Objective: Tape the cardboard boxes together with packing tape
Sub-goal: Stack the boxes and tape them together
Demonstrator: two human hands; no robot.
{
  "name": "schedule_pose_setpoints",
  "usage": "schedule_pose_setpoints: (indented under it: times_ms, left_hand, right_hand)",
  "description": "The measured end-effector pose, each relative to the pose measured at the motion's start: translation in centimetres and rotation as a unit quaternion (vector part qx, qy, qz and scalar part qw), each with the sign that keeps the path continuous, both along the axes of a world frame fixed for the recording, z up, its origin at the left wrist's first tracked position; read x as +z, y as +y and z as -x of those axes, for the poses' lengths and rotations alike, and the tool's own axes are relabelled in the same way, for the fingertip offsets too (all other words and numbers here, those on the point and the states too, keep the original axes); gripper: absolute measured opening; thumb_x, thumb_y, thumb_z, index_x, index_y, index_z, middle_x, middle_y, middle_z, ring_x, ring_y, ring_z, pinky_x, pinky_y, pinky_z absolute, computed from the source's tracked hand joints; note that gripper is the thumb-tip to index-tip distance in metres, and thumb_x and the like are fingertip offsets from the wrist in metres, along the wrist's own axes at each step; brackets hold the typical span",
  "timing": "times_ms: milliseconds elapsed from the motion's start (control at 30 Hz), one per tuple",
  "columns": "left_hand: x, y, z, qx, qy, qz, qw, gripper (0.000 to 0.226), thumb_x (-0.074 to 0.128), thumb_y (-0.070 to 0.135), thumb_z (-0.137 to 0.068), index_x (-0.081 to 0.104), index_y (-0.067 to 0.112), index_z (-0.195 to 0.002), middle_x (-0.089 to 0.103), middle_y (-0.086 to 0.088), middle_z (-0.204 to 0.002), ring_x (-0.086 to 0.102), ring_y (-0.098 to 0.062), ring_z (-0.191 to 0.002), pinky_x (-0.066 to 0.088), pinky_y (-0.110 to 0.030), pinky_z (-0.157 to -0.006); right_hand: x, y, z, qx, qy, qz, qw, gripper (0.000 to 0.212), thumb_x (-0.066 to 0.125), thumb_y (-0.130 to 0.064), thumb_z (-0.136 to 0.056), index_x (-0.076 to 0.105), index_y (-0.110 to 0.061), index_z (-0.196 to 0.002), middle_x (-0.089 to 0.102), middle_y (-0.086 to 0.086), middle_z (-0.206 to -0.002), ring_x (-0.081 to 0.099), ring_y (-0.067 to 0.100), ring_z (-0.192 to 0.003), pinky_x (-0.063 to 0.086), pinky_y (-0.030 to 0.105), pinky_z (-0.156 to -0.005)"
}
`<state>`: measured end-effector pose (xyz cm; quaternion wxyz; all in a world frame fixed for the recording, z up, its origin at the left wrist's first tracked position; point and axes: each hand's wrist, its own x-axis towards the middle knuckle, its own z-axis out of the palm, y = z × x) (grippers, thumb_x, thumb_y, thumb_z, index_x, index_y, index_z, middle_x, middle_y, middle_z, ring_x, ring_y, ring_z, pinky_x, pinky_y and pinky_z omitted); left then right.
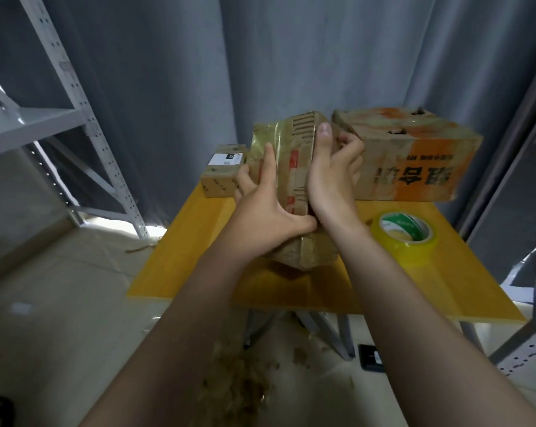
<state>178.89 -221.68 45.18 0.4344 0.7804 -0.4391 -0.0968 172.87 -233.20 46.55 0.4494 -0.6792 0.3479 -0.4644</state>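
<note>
A taped brown cardboard box (288, 143) is held up tilted above the yellow table (199, 257). My left hand (266, 204) grips its left side, thumb laid along the top face and fingers round the far side. My right hand (331, 177) grips its right edge, thumb up on the top corner, fingers curled behind. A bigger cardboard box (414, 155) with orange print stands on the table just right of my right hand. A small cardboard box (222, 177) with a white label sits at the table's far left. A roll of yellowish packing tape (403, 234) lies flat at the right.
Grey metal shelving (75, 103) stands to the left and another rack (525, 349) to the right. A grey curtain hangs behind the table. Cardboard scraps (239, 383) litter the tiled floor below the table's front edge, beside a dark flat object (369, 357).
</note>
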Motion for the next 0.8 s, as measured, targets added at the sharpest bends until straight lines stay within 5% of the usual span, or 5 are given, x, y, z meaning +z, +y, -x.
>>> schedule_pose_setpoints:
  times_ms: [200, 367, 533, 667, 800]
  left_hand:
    - [-1.0, 0.6, -1.0, -0.030, 0.039, 0.073, 0.996, 0.135, 0.096, 0.042, -0.065, 0.006, 0.042, -0.165, 0.024, 0.007, -0.154, 0.035, 0.000, -0.132, 0.029, 0.007, -0.092]
    - [-0.7, 1.3, -1.5, -0.054, 0.052, 0.102, 0.992, 0.128, 0.097, 0.036, -0.063, 0.020, 0.039, -0.164, 0.034, 0.006, -0.156, 0.042, -0.008, -0.141, 0.039, -0.037, -0.121]
    - [-0.8, 1.6, -1.6, -0.067, 0.071, 0.109, 0.989, 0.129, 0.093, 0.046, -0.056, 0.021, 0.041, -0.164, 0.038, 0.005, -0.156, 0.043, -0.012, -0.143, 0.041, -0.044, -0.120]
    - [-1.1, 2.1, -2.3, -0.086, 0.109, 0.143, 0.980, 0.122, 0.092, 0.043, -0.056, 0.029, 0.039, -0.161, 0.049, 0.010, -0.150, 0.057, -0.010, -0.133, 0.053, -0.036, -0.106]
    - [-1.6, 2.3, -3.1, -0.087, 0.193, 0.201, 0.956, 0.099, 0.090, 0.030, -0.059, 0.042, 0.036, -0.145, 0.057, -0.009, -0.141, 0.068, -0.025, -0.120, 0.060, -0.036, -0.089]
  right_hand:
    - [-0.5, -0.8, 1.5, -0.087, 0.002, 0.191, 0.978, 0.055, 0.039, -0.058, -0.104, 0.033, -0.013, -0.135, 0.058, 0.016, -0.134, 0.061, 0.036, -0.115, 0.051, 0.046, -0.091]
    - [-1.3, -2.0, 2.2, -0.106, -0.066, 0.195, 0.973, 0.041, 0.043, -0.043, -0.108, 0.035, -0.010, -0.131, 0.067, 0.009, -0.090, 0.064, 0.025, -0.076, 0.049, 0.040, -0.066]
    - [-1.2, -2.6, 2.6, -0.122, -0.138, 0.126, 0.975, 0.025, 0.044, -0.031, -0.111, 0.037, -0.011, -0.123, 0.061, -0.005, -0.074, 0.058, 0.000, -0.054, 0.036, 0.012, -0.046]
    - [-0.8, -2.8, 2.4, -0.066, -0.137, 0.048, 0.987, 0.013, 0.044, -0.033, -0.111, 0.044, -0.021, -0.112, 0.061, -0.009, -0.092, 0.060, -0.011, -0.069, 0.040, 0.009, -0.059]
    - [0.0, -2.5, 1.8, 0.068, -0.107, -0.105, 0.986, 0.047, 0.032, -0.056, -0.109, 0.059, -0.028, -0.135, 0.063, -0.007, -0.136, 0.056, -0.002, -0.118, 0.041, 0.028, -0.106]
